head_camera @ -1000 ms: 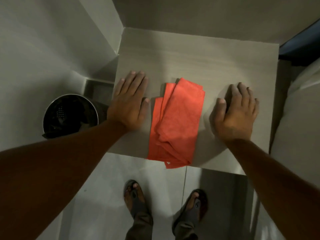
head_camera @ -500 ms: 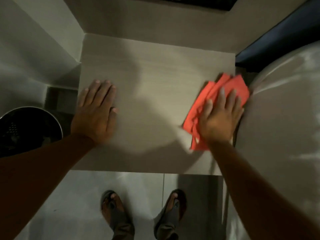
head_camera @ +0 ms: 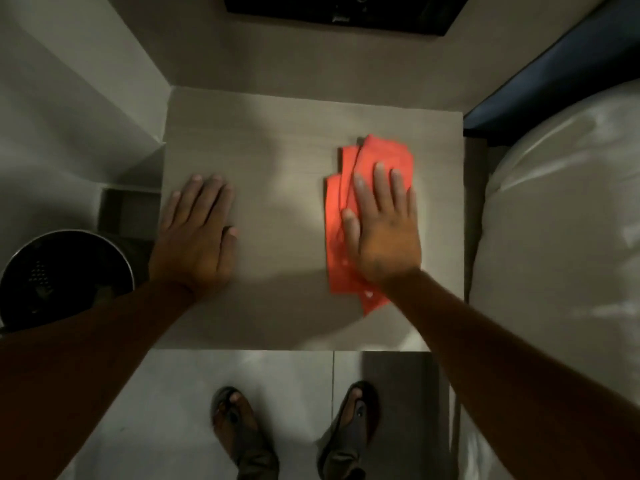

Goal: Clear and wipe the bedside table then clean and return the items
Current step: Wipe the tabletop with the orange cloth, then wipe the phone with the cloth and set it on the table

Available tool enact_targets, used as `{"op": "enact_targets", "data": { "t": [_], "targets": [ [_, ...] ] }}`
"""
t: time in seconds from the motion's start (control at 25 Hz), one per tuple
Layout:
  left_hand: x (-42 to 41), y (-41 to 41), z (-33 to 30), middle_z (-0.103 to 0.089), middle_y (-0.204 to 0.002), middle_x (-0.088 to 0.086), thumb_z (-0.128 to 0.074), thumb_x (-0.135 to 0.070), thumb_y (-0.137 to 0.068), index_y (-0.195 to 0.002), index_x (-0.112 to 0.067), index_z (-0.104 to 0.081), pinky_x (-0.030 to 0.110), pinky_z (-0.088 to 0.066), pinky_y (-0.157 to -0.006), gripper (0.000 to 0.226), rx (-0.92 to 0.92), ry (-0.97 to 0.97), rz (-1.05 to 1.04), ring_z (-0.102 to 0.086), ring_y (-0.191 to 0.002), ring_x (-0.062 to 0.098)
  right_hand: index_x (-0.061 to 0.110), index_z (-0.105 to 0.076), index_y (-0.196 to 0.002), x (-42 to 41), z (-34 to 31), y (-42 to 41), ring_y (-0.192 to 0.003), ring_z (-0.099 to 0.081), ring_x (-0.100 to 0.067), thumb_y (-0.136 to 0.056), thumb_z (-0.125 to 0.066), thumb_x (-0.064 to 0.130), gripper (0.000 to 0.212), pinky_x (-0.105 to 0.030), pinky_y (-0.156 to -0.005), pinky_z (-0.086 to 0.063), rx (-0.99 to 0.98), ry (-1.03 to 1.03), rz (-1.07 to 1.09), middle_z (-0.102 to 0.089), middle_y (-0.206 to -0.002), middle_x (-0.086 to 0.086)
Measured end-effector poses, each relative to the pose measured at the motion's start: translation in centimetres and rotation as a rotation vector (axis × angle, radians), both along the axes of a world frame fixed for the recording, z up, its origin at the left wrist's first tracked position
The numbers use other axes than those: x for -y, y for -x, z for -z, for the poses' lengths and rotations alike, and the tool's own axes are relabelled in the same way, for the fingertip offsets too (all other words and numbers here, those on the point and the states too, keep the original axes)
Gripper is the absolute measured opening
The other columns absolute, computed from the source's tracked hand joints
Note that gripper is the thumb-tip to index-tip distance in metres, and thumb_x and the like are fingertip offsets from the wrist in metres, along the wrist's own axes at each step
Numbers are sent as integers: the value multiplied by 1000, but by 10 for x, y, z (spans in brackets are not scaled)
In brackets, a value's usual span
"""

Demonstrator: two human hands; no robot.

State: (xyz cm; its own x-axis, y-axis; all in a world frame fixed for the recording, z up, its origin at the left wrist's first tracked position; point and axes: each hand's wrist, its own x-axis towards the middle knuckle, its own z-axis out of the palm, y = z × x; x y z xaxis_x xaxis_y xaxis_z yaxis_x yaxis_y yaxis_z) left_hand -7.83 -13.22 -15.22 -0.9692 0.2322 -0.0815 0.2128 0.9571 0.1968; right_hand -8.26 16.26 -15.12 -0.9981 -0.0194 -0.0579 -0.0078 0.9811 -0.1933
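Observation:
The bedside table (head_camera: 284, 140) is a pale square top seen from straight above. A folded red cloth (head_camera: 384, 157) lies on its right half. My right hand (head_camera: 384, 230) presses flat on the cloth, fingers spread and pointing away from me, covering its middle. My left hand (head_camera: 197, 233) rests flat on the table's left edge with fingers apart and holds nothing. No other items stand on the table top.
A round dark metal bin (head_camera: 59, 275) stands on the floor to the left. A white bed (head_camera: 561, 237) borders the table on the right. A dark panel (head_camera: 346, 12) hangs on the wall behind. My sandalled feet (head_camera: 242, 431) stand on the tiled floor.
My right hand moved onto the red cloth and slid it from the table's middle to the far right edge, then back a little leftward. My left hand stayed flat at the left edge.

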Motion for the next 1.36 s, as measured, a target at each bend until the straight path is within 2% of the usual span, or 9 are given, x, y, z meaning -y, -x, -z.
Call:
{"op": "enact_targets", "data": {
  "t": [0.12,0.36,0.56,0.68,0.84,0.96,1.08,1.2,1.36],
  "targets": [
    [1,-1,1,-25,-168,14,-23,-43,-102,-160,-9,-26,53,-12,-128,67,0,23,20,-16,-158,34,22,-33,-156,26,5,-62,-155,-15,-38,-103,-28,51,60,-57,-125,-11,7,24,-130,-25,-167,-13],
    [5,0,7,-29,-166,16,-25,-43,-102,-158,-10,-28,53,-13,-127,65,-30,41,45,-21,-156,37,22,-37,-153,26,4,-60,-154,-18,-38,-102,-29,50,59,-56,-125,-10,23,32,-141,-29,-165,-13],
    [-9,-2,-8,-27,-165,23,-25,-41,-98,-157,-4,-28,55,-12,-125,70,103,97,-15,-20,-153,45,14,-32,-157,19,-56,-55,-155,-18,-34,-103,-43,44,62,-49,-126,-12,210,224,-74,-26,-166,-13],
    [-48,-10,-37,-38,-155,32,-23,-52,-93,-148,6,-40,60,-23,-121,82,252,35,-130,-33,-144,52,6,-47,-147,-29,-133,-72,-142,-41,-35,-95,-60,32,60,-41,-121,-29,9,454,127,-47,-152,-18],
    [-213,-92,-109,-47,-146,31,-47,-46,-97,-149,4,-39,52,-32,-116,72,52,-478,89,-45,-134,47,8,-62,-129,-150,-221,-147,-117,-59,-28,-92,-63,27,42,-34,-100,-48,-385,400,470,-65,-125,-12],
    [-344,-143,-166,-50,-143,15,-63,-40,-91,-146,-3,-45,38,-34,-115,68,60,-662,498,-47,-132,33,13,-60,-130,-242,-245,-203,-119,-57,-27,-93,-64,37,44,-33,-98,-45,-134,276,757,-61,-126,-10],
    [-435,-140,-193,-57,-139,7,-72,-52,-77,-140,-12,-54,42,-38,-110,76,135,-472,573,-52,-127,30,15,-49,-141,-296,-241,-224,-127,-51,-31,-90,-65,51,65,-37,-101,-43,164,221,901,-54,-136,-12],
    [-468,-125,-202,-59,-126,5,-64,-70,-67,-129,-19,-57,43,-41,-101,82,172,-278,598,-53,-118,29,16,-52,-137,-313,-232,-218,-114,-59,-25,-82,-65,64,74,-34,-89,-50,212,231,868,-60,-129,-8],
    [-459,-105,-219,-63,-111,1,-81,-57,-55,-117,-21,-56,36,-53,-84,76,366,-321,564,-61,-103,24,19,-61,-113,-309,-245,-199,-87,-70,-15,-76,-78,58,56,-31,-68,-57,160,544,911,-71,-100,3]
  ]
}}
